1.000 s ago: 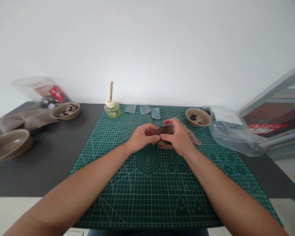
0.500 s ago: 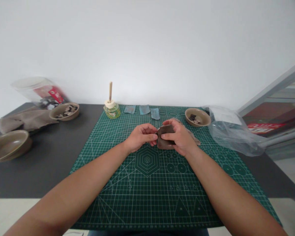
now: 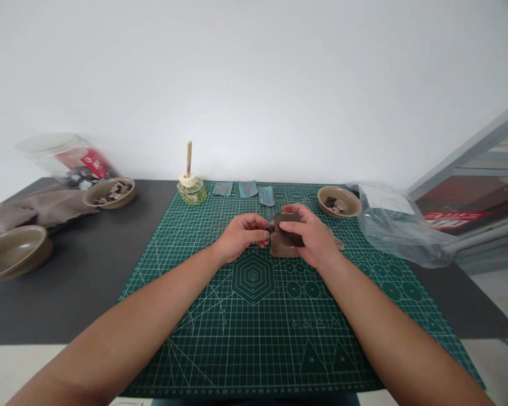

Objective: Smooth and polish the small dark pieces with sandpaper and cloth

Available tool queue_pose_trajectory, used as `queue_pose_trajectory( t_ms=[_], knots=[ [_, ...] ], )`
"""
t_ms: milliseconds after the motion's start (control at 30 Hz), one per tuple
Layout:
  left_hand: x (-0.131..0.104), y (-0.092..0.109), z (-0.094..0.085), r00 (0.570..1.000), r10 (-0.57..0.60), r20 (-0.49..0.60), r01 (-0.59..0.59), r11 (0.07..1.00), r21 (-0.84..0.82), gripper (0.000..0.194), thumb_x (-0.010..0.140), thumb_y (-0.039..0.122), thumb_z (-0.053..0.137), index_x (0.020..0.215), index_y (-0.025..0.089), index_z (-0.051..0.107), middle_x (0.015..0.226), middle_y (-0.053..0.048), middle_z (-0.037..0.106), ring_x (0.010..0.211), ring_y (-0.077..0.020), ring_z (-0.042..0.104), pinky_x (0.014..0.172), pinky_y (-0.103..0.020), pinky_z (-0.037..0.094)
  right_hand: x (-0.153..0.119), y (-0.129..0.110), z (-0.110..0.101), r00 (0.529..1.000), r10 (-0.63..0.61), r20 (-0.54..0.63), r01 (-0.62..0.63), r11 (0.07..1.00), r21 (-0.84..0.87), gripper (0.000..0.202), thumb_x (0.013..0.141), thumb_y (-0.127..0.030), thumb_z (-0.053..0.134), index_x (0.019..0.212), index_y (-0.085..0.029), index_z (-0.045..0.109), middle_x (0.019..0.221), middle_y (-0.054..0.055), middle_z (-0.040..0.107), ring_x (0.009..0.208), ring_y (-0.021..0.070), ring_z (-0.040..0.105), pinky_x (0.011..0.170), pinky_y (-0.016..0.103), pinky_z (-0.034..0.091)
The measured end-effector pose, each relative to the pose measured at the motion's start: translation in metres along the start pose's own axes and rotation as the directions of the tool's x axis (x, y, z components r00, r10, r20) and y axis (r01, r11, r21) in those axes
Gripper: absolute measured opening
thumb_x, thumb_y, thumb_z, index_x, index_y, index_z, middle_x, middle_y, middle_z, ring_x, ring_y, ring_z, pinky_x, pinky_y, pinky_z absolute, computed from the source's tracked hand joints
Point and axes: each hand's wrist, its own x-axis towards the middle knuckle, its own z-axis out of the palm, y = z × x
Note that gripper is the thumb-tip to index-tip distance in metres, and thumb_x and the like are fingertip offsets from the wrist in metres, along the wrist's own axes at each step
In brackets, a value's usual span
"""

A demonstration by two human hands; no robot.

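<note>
My right hand (image 3: 311, 234) grips a brown, leather-like piece (image 3: 283, 248), its thumb pressed flat on the dark upper face. The piece seems to have a second layer below, with a lighter lower edge. At its left edge, my left hand (image 3: 246, 234) pinches a small dark bit (image 3: 269, 228) between thumb and forefinger; whether this bit is loose or part of the piece I cannot tell. More greyish-brown material (image 3: 337, 242) pokes out to the right, behind my right hand. Both hands are just above the green cutting mat (image 3: 207, 349).
Small blue-grey pieces (image 3: 248, 189) lie near the wall, beside a green glass jar (image 3: 192, 190) with a wooden stick. Bowls with scraps stand right (image 3: 355, 211) and left (image 3: 127, 197); another bowl (image 3: 42, 248) is far left, near brown cloth (image 3: 63, 204). A clear plastic bag (image 3: 406, 237) lies right.
The brown piece has shifted in my right hand: its dark upper layer now shows a rounded top edge and more of the lighter layer below. My left hand stays at its left edge.
</note>
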Motion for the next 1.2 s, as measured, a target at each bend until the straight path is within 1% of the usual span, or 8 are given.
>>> queue_pose_trajectory(
  t_ms=[367, 533, 633, 700, 767, 900, 1067, 1200],
  knots=[
    [0.001, -0.003, 0.001, 1.0, 0.027, -0.006, -0.026, 0.998, 0.052, 0.02, 0.058, 0.011, 0.071, 0.075, 0.011, 0.059, 0.059, 0.001, 0.063, 0.052, -0.0087, 0.057, 0.052, -0.021, 0.044, 0.001, 0.009, -0.003, 0.996, -0.084, 0.012, 0.085, 0.974, -0.212, 0.046, 0.06, -0.031, 0.073, 0.101, -0.026, 0.053, 0.086, 0.0, 0.06, 0.071, 0.0192, 0.061, 0.061, 0.036, 0.052],
    [0.001, -0.004, 0.0, 0.999, 0.034, -0.013, -0.033, 0.993, 0.109, 0.018, 0.059, 0.011, 0.07, 0.073, 0.01, 0.059, 0.06, 0.001, 0.061, 0.052, -0.0077, 0.055, 0.052, -0.021, 0.044, 0.004, 0.014, -0.005, 0.965, -0.259, 0.033, 0.242, 0.841, -0.484, 0.05, 0.062, -0.036, 0.072, 0.106, -0.023, 0.053, 0.091, 0.002, 0.061, 0.082, 0.022, 0.06, 0.072, 0.04, 0.05],
    [0.001, -0.005, 0.0, 0.999, 0.031, -0.027, -0.027, 0.99, 0.141, 0.018, 0.059, 0.011, 0.07, 0.073, 0.01, 0.059, 0.062, 0.002, 0.061, 0.052, -0.007, 0.054, 0.052, -0.02, 0.044, 0.003, 0.012, -0.004, 0.948, -0.31, 0.072, 0.291, 0.75, -0.594, 0.051, 0.062, -0.036, 0.072, 0.108, -0.022, 0.052, 0.094, 0.004, 0.062, 0.084, 0.0228, 0.06, 0.076, 0.041, 0.048],
    [0.002, -0.005, 0.0, 0.999, 0.032, -0.036, -0.026, 0.988, 0.153, 0.018, 0.059, 0.012, 0.07, 0.073, 0.011, 0.059, 0.062, 0.002, 0.061, 0.052, -0.0069, 0.054, 0.051, -0.02, 0.044, 0.001, 0.011, -0.003, 0.945, -0.316, 0.082, 0.297, 0.726, -0.62, 0.05, 0.063, -0.035, 0.071, 0.108, -0.021, 0.053, 0.094, 0.005, 0.062, 0.085, 0.023, 0.06, 0.078, 0.041, 0.047],
    [0.002, -0.005, 0.0, 0.999, 0.035, -0.036, -0.029, 0.987, 0.157, 0.018, 0.059, 0.013, 0.07, 0.073, 0.011, 0.059, 0.063, 0.002, 0.06, 0.052, -0.007, 0.054, 0.051, -0.02, 0.044, 0.0, 0.01, -0.002, 0.948, -0.308, 0.081, 0.29, 0.733, -0.615, 0.05, 0.064, -0.037, 0.071, 0.107, -0.022, 0.053, 0.093, 0.005, 0.063, 0.085, 0.0232, 0.06, 0.078, 0.041, 0.047],
    [0.002, -0.005, 0.0, 0.999, 0.044, -0.022, -0.041, 0.99, 0.134, 0.017, 0.06, 0.013, 0.071, 0.073, 0.011, 0.059, 0.063, 0.002, 0.06, 0.052, -0.0068, 0.054, 0.052, -0.02, 0.043, 0.002, 0.013, -0.004, 0.962, -0.265, 0.062, 0.257, 0.808, -0.53, 0.05, 0.062, -0.038, 0.073, 0.106, -0.024, 0.054, 0.092, 0.003, 0.063, 0.085, 0.023, 0.06, 0.076, 0.039, 0.047],
    [0.002, -0.006, 0.0, 0.998, 0.068, -0.005, -0.068, 0.994, 0.086, 0.018, 0.059, 0.012, 0.072, 0.072, 0.012, 0.06, 0.063, 0.003, 0.061, 0.053, -0.0065, 0.053, 0.053, -0.02, 0.042, 0.003, 0.015, -0.004, 0.989, -0.14, 0.054, 0.15, 0.927, -0.343, 0.051, 0.062, -0.034, 0.074, 0.107, -0.025, 0.051, 0.085, 0.0, 0.064, 0.077, 0.0206, 0.062, 0.067, 0.035, 0.049],
    [0.002, -0.006, 0.0, 0.998, 0.055, -0.011, -0.055, 0.997, 0.062, 0.021, 0.055, 0.007, 0.071, 0.073, 0.011, 0.06, 0.064, 0.002, 0.062, 0.058, -0.0086, 0.057, 0.058, -0.021, 0.045, 0.003, 0.014, -0.001, 0.994, -0.082, 0.079, 0.1, 0.958, -0.269, 0.05, 0.063, -0.03, 0.073, 0.107, -0.023, 0.05, 0.08, 0.0, 0.065, 0.072, 0.0187, 0.063, 0.065, 0.033, 0.049]
  ],
)
